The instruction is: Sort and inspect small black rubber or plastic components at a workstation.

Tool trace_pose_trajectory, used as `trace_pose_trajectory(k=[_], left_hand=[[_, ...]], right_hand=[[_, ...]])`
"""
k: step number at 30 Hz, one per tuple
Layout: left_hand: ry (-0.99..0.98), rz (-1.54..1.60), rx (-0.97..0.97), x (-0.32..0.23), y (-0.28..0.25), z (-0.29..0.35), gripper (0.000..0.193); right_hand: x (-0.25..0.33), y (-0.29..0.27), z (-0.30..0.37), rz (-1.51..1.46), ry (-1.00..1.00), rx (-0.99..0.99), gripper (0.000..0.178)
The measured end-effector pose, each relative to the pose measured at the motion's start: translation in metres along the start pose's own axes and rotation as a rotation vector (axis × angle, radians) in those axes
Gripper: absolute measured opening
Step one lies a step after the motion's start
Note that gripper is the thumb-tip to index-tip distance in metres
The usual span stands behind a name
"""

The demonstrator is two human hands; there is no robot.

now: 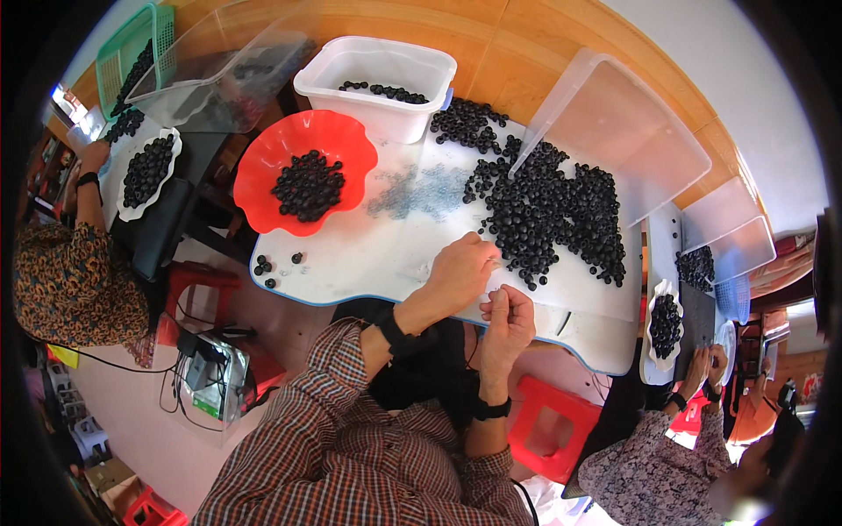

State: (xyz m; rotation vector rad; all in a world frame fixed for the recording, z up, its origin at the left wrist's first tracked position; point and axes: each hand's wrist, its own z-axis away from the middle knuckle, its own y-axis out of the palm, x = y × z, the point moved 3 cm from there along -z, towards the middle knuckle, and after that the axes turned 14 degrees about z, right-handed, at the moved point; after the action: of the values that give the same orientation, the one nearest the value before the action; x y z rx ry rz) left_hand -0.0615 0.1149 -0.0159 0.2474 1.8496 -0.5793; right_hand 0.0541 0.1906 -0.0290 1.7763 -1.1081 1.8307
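Both my hands are raised over the near edge of the white table [351, 272], close together. The fingers of my left hand [460, 273] are bent into a pinch, and a small pale bit shows at their tips. Just below and to the right, my right hand [509, 331] pinches thumb against fingers; whatever lies between them is too small to name. Beyond my hands spreads a large heap of small round black parts [535, 210]. Left of this heap lies a thin scatter of tiny dark bits [425, 193]. A red wavy-rimmed bowl [351, 131] at the left holds more black parts.
A white tub [311, 88] with black parts stands at the back. A clear plastic bin [631, 131] leans over the heap's right side. Several loose black parts [265, 263] lie by the left edge. Co-workers sit left and right; a red stool [553, 430] stands below the table.
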Motion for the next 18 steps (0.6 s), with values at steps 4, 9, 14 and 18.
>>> trace_pose_trajectory(k=[4, 9, 14, 18], left_hand=[[0.133, -0.12, 0.011, 0.0, 0.016, -0.014, 0.017], [0.103, -0.27, 0.137, -0.003, 0.023, -0.019, 0.012], [0.168, -0.328, 0.119, -0.005, 0.027, -0.023, 0.013], [0.237, -0.331, 0.131, -0.004, 0.028, -0.022, 0.014]], right_hand=[[-0.001, -0.004, -0.002, 0.013, 0.017, -0.022, 0.013], [-0.001, -0.009, -0.005, 0.04, 0.01, -0.043, 0.014], [-0.003, -0.009, -0.006, 0.048, 0.014, -0.052, 0.014], [-0.002, -0.009, -0.006, 0.051, 0.003, -0.06, 0.016]])
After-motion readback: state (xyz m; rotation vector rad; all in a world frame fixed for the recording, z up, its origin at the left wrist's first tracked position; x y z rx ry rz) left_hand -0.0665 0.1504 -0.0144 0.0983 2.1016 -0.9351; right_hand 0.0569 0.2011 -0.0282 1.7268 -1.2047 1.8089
